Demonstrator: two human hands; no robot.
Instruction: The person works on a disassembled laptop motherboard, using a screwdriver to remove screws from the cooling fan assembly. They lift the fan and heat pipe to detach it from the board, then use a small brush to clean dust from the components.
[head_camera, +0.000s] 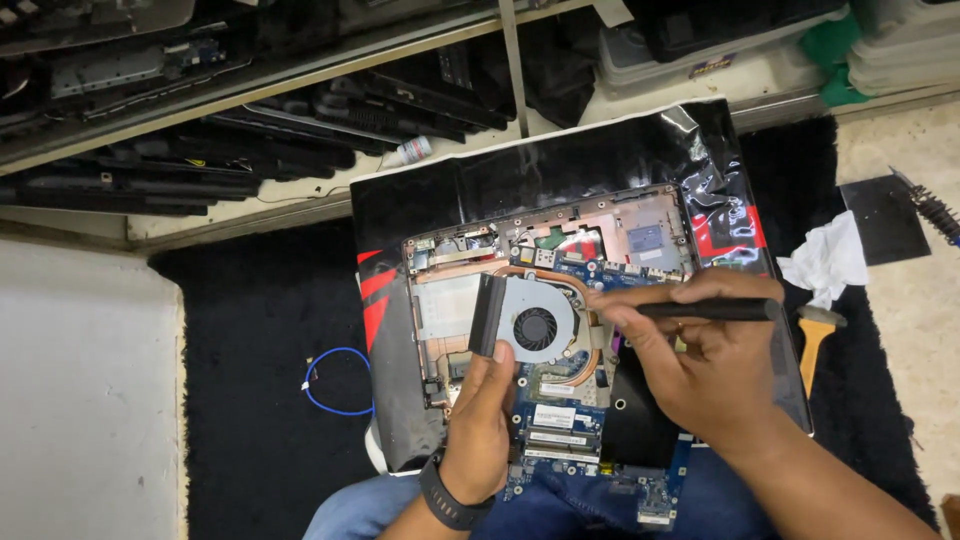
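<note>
Right now an opened laptop base lies across the person's lap on a glossy black sheet, its blue circuit board and copper pipe facing up so the parts can be reached from above. The left hand, a dark band at its wrist, rests on the board just below the round cooling fan, fingers curled with the thumb pressing down, seemingly to steady the base; its grip closes on nothing that can be seen. The right hand has its grip clamped on a thin black tool, held level like a pen with the tip pointing toward the fan's right edge. A blue cable lies on the dark mat at left, and a white cloth and a yellow-handled tool sit at right.
</note>
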